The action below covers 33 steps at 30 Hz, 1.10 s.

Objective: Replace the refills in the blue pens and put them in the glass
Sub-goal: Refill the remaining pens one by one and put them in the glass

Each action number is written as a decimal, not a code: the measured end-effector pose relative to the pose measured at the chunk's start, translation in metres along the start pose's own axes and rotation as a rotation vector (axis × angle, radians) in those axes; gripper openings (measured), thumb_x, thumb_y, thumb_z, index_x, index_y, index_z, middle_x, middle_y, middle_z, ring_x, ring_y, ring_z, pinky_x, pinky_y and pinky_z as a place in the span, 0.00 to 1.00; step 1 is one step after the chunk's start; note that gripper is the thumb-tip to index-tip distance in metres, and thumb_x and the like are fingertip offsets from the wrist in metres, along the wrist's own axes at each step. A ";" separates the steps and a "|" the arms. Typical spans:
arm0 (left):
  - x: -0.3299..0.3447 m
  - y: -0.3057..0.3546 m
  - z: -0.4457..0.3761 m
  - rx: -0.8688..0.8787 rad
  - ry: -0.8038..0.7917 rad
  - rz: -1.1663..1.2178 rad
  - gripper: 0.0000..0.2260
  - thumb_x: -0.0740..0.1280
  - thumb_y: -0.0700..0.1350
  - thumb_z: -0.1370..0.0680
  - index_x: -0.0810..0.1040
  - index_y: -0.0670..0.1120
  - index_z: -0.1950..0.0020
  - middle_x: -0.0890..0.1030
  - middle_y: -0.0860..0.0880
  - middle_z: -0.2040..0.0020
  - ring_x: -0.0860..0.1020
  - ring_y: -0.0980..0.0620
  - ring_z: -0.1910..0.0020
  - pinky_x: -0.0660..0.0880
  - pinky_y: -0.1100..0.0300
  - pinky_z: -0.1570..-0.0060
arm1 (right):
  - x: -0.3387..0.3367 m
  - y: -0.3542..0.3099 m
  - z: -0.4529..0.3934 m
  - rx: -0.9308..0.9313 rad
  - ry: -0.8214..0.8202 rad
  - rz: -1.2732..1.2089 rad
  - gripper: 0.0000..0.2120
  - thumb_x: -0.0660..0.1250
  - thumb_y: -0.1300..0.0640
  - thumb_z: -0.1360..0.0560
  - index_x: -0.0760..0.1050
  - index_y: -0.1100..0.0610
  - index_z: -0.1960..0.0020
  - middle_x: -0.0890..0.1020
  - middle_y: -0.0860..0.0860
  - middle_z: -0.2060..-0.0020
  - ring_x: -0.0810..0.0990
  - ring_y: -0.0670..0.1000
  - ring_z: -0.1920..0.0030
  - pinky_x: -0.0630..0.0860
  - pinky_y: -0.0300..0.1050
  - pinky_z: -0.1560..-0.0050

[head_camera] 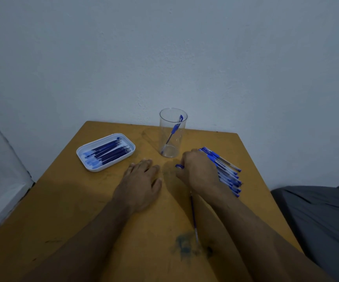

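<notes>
Pale blue wall behind, worn yellow table [66, 210] below, and both bare hands are down on it. Right hand [198, 171] first: fingers curled over the near end of a row of blue pens [225, 171], and one pen [179, 166] pokes out from under the fingertips on the thumb side, so the hand appears to have closed on it, though the fingers hide most of it. Spreading away from that grip to the right, the other pens lie side by side, touching, their caps pointing out toward the table edge. Just behind the knuckles stands the clear glass [171, 133], upright, with one capped pen [174, 129] leaning inside it. Left hand [141, 184] lies flat beside the right, fingers straight and relaxed, holding nothing. Beyond it, further left, a white tray [83, 153] holds a bundle of dark blue refills [109, 152]. Back along the right forearm, a single loose refill [194, 218] lies on the table, with an ink smudge [183, 245] just by its near end.
</notes>
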<state>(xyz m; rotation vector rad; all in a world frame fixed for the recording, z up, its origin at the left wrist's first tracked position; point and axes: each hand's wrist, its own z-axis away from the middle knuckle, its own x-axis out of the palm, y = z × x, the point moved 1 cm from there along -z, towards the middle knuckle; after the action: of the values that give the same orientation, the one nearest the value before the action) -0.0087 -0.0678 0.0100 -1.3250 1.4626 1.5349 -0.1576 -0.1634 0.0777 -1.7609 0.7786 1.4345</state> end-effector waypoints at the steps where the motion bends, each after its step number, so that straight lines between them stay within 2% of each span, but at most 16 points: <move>1: 0.000 -0.001 0.001 0.009 0.016 0.024 0.24 0.56 0.58 0.16 0.62 0.54 0.21 0.60 0.50 0.19 0.56 0.52 0.20 0.50 0.48 0.20 | -0.006 -0.005 0.005 -0.003 0.009 -0.036 0.09 0.70 0.49 0.23 0.77 0.54 0.49 0.78 0.50 0.54 0.77 0.50 0.54 0.80 0.47 0.52; 4: -0.003 -0.003 0.010 0.022 0.071 0.100 0.24 0.60 0.55 0.17 0.64 0.52 0.21 0.64 0.50 0.21 0.60 0.52 0.22 0.53 0.50 0.20 | -0.018 -0.019 0.020 0.026 -0.011 -0.127 0.10 0.70 0.48 0.24 0.74 0.54 0.52 0.79 0.50 0.59 0.79 0.50 0.58 0.81 0.49 0.55; 6: -0.004 -0.003 0.020 0.031 0.113 0.168 0.23 0.61 0.55 0.18 0.68 0.51 0.24 0.71 0.51 0.26 0.67 0.54 0.27 0.63 0.53 0.24 | -0.021 -0.025 0.029 0.046 -0.032 -0.210 0.10 0.71 0.49 0.24 0.74 0.55 0.54 0.79 0.51 0.62 0.79 0.50 0.62 0.81 0.48 0.59; 8: -0.006 -0.001 0.032 0.094 0.208 0.277 0.20 0.62 0.55 0.20 0.76 0.49 0.30 0.78 0.52 0.38 0.75 0.56 0.39 0.75 0.54 0.37 | -0.020 -0.027 0.037 0.073 -0.070 -0.434 0.08 0.72 0.51 0.24 0.78 0.56 0.55 0.81 0.51 0.64 0.80 0.49 0.63 0.78 0.47 0.64; 9: -0.008 0.001 0.038 0.133 0.259 0.339 0.19 0.62 0.54 0.20 0.78 0.47 0.33 0.79 0.52 0.42 0.77 0.57 0.43 0.77 0.55 0.42 | -0.018 -0.028 0.041 0.099 -0.093 -0.588 0.06 0.72 0.52 0.24 0.80 0.54 0.55 0.82 0.50 0.64 0.81 0.48 0.64 0.76 0.45 0.66; 11: -0.012 0.004 0.046 0.149 0.292 0.482 0.15 0.64 0.50 0.19 0.80 0.47 0.35 0.82 0.53 0.45 0.80 0.57 0.46 0.79 0.56 0.45 | -0.008 -0.028 0.052 0.163 -0.141 -0.886 0.02 0.71 0.56 0.22 0.81 0.54 0.52 0.82 0.50 0.66 0.80 0.46 0.68 0.75 0.43 0.67; 13: -0.017 0.006 0.049 0.066 0.190 0.662 0.10 0.64 0.49 0.17 0.81 0.52 0.38 0.84 0.55 0.50 0.82 0.56 0.51 0.81 0.54 0.51 | 0.005 -0.030 0.061 0.217 -0.158 -1.098 0.03 0.70 0.58 0.20 0.80 0.57 0.50 0.83 0.56 0.67 0.80 0.50 0.71 0.76 0.45 0.70; 15: -0.019 0.007 0.047 -0.009 0.051 0.762 0.09 0.62 0.51 0.16 0.82 0.55 0.44 0.84 0.52 0.57 0.83 0.51 0.60 0.81 0.49 0.60 | 0.016 -0.029 0.065 0.303 -0.166 -1.304 0.03 0.69 0.61 0.20 0.78 0.60 0.48 0.83 0.59 0.66 0.80 0.57 0.69 0.79 0.51 0.68; 17: -0.019 0.008 0.045 -0.055 -0.031 0.810 0.07 0.65 0.51 0.17 0.82 0.54 0.49 0.84 0.51 0.59 0.83 0.48 0.67 0.78 0.53 0.67 | 0.021 -0.026 0.063 0.371 -0.185 -1.457 0.04 0.68 0.62 0.20 0.77 0.62 0.46 0.83 0.58 0.65 0.82 0.57 0.66 0.82 0.52 0.65; 19: -0.017 0.008 0.044 -0.084 -0.044 0.800 0.05 0.68 0.50 0.19 0.83 0.53 0.51 0.85 0.52 0.61 0.80 0.51 0.71 0.75 0.59 0.70 | 0.024 -0.021 0.062 0.393 -0.215 -1.538 0.05 0.68 0.63 0.20 0.77 0.64 0.46 0.84 0.57 0.65 0.84 0.55 0.65 0.84 0.50 0.64; 23: -0.015 0.004 0.041 -0.080 -0.034 0.726 0.05 0.69 0.49 0.20 0.84 0.54 0.52 0.84 0.52 0.64 0.76 0.60 0.71 0.72 0.63 0.69 | 0.030 -0.015 0.060 0.376 -0.277 -1.587 0.05 0.68 0.62 0.19 0.78 0.64 0.45 0.85 0.58 0.63 0.86 0.55 0.62 0.84 0.48 0.64; 27: -0.014 0.003 0.042 -0.067 -0.051 0.694 0.05 0.68 0.49 0.19 0.84 0.55 0.50 0.84 0.52 0.66 0.75 0.61 0.71 0.70 0.68 0.69 | 0.033 -0.009 0.058 0.330 -0.278 -1.588 0.07 0.69 0.63 0.21 0.79 0.65 0.45 0.86 0.60 0.61 0.85 0.52 0.63 0.84 0.45 0.65; 30: -0.013 0.000 0.043 -0.039 -0.063 0.669 0.05 0.67 0.49 0.19 0.84 0.54 0.48 0.82 0.54 0.67 0.77 0.59 0.69 0.72 0.65 0.66 | 0.034 -0.006 0.058 0.294 -0.287 -1.575 0.06 0.70 0.64 0.22 0.79 0.66 0.47 0.85 0.61 0.62 0.85 0.54 0.64 0.84 0.44 0.65; 33: -0.013 -0.002 0.046 -0.023 -0.051 0.668 0.06 0.68 0.48 0.19 0.84 0.53 0.47 0.81 0.55 0.67 0.77 0.60 0.69 0.71 0.68 0.66 | 0.035 -0.004 0.057 0.257 -0.294 -1.551 0.06 0.70 0.64 0.22 0.78 0.66 0.47 0.85 0.63 0.61 0.85 0.56 0.63 0.84 0.45 0.63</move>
<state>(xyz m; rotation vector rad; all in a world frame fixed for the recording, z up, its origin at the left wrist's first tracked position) -0.0140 -0.0211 0.0156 -0.8266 1.9766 1.9707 -0.1789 -0.1142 0.0374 -1.2449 -0.5415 0.4179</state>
